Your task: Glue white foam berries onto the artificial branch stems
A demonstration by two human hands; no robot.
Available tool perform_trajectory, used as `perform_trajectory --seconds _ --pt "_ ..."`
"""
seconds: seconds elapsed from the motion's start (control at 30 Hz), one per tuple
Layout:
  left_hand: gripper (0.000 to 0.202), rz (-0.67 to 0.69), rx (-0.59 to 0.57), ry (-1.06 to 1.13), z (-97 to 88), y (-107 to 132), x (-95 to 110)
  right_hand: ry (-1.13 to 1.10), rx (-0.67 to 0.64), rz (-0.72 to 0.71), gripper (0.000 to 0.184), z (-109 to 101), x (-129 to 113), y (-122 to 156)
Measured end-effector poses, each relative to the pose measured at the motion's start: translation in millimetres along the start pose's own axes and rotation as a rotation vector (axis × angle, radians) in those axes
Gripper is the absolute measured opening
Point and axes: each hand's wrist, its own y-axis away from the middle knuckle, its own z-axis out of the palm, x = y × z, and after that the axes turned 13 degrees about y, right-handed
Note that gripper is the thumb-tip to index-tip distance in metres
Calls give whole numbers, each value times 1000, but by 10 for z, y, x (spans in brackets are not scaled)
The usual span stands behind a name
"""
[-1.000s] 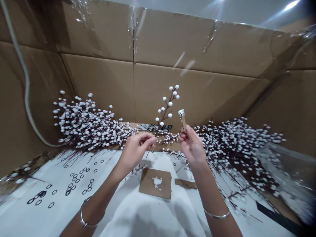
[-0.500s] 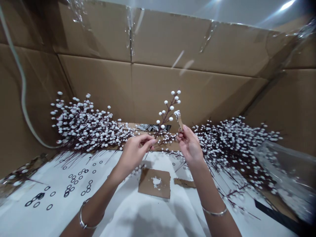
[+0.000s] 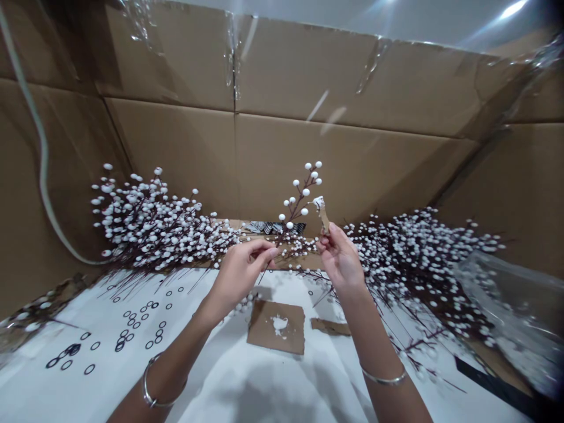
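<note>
Pinched in my left hand (image 3: 247, 264) is the stem of a white berry branch (image 3: 300, 197), held upright with its berries above the fingers. My right hand (image 3: 340, 255) grips a narrow cardboard strip (image 3: 324, 218), its upper end coated in a white paste (image 3: 318, 202). That coated tip is just right of the branch's berries; a small gap seems to lie between them. Below the hands, a square cardboard piece (image 3: 258, 335) carries a smear of the same white paste (image 3: 279, 325).
Berry branches are heaped at left (image 3: 150, 223) and right (image 3: 409, 252). Many small black rings (image 3: 127, 323) lie on the white table surface (image 3: 211, 376). Another cardboard scrap (image 3: 330, 327) is beside my right forearm. Cardboard walls (image 3: 185, 141) enclose the table; clear plastic (image 3: 515, 299) sits at right.
My right hand has shifted slightly right with the cardboard strip, its pasted tip a little farther from the berries. The left hand and branch are almost still.
</note>
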Motion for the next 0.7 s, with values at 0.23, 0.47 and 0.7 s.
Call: perform_trajectory --seconds 0.23,0.47,0.7 --pt "24 6 -11 -39 -10 -4 3 -47 63 -70 30 -104 -61 -66" --pt "27 -9 -50 -105 14 9 -23 -22 162 -164 35 -196 -120 -130" --pt "30 0 -97 -165 28 29 -3 37 178 -194 26 -210 -80 -158"
